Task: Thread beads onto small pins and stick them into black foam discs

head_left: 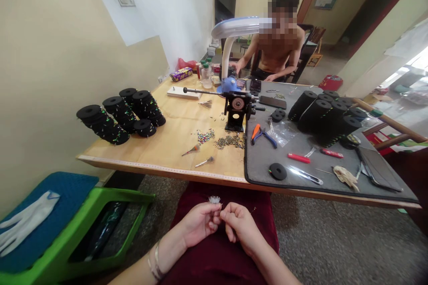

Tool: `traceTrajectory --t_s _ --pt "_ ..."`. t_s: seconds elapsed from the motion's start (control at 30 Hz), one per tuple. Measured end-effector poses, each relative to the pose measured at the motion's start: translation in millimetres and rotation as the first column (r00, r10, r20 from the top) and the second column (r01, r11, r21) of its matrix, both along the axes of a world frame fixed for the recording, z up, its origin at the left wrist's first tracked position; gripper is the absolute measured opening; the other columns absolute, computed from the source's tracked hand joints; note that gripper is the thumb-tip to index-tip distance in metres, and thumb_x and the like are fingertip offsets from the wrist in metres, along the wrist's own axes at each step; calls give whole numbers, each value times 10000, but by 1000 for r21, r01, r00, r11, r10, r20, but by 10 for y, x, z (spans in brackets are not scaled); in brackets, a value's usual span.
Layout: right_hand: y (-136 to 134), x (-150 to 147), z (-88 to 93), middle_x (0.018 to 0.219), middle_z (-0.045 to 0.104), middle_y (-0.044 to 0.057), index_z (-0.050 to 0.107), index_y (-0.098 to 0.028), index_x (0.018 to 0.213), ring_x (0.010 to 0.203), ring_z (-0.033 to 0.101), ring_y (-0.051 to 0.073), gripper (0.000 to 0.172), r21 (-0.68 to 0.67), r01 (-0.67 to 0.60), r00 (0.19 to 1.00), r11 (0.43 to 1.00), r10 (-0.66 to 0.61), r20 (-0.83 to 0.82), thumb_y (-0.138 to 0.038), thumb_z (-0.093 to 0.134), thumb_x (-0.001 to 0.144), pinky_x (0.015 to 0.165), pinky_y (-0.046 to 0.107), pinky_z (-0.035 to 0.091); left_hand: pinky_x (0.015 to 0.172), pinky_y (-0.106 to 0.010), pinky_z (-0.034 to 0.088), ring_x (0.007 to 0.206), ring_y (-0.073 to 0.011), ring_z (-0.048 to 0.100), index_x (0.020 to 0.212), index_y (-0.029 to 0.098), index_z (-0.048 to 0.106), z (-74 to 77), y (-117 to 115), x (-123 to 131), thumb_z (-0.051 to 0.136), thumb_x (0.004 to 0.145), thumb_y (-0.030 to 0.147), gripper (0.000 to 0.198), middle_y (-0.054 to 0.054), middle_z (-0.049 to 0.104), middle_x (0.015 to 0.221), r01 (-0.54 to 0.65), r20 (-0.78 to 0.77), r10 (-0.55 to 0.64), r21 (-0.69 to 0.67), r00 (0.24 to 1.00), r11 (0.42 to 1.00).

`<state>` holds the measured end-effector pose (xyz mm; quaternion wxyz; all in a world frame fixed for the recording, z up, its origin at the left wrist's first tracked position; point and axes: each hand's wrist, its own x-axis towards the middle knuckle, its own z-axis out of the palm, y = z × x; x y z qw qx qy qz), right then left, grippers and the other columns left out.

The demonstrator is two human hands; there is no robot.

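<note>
My left hand (pixel 199 222) is closed in a pinch on a small white bristly tuft (pixel 214 199) that sticks up above my fingers. My right hand (pixel 238 225) is closed too, its fingertips touching the left hand's just below the tuft; a thin wire or thread (pixel 253 209) pokes out of it. Both hands hover over my lap, covered in dark red cloth (pixel 220 258), just short of the wooden table's (pixel 167 142) front edge.
On the table are stacks of black spools (pixel 117 118) at left and black spools (pixel 321 113) at right, a hand-crank winder (pixel 236 109), loose beads (pixel 205 136), pliers (pixel 262 136) and a grey mat (pixel 301 173). A person sits at the far end. A green stool (pixel 100 227) stands at left.
</note>
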<state>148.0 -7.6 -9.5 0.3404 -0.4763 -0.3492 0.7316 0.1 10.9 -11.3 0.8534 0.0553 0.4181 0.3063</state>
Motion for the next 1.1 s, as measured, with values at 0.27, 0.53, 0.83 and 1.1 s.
traceTrajectory --t_s 0.27,0.53,0.83,1.1 --pt "3 19 -13 296 457 -101 484 -183 664 240 252 28 405 1 27 1000 1000 -27 -5 -538 677 685 306 163 140 459 -174 283 500 -72 435 676 151 539 41 -43 20 711 707 302 231 38 498 565 40 -320 93 386 943 921" --pt "-11 3 50 290 455 -102 467 -190 654 240 241 26 407 -7 -1 999 1000 0 -46 -527 695 673 313 168 124 627 -248 370 632 -151 478 693 184 573 122 -68 -18 627 788 339 190 3 540 651 307 -606 375 732 701 609" --pt "-8 7 27 293 447 -101 479 -180 648 246 226 22 388 -22 -2 993 1000 -1 -116 -494 703 686 329 180 106 638 -256 381 650 -168 502 731 193 589 174 -76 -11 589 812 294 129 -12 564 683 390 -640 415 745 647 541" --pt "6 12 71 292 425 -105 498 -172 638 264 197 20 386 -44 1 993 999 -7 -121 -490 715 671 348 186 79 649 -264 378 657 -181 503 717 196 617 215 -83 -7 633 773 321 138 -21 583 681 331 -617 416 748 669 576"
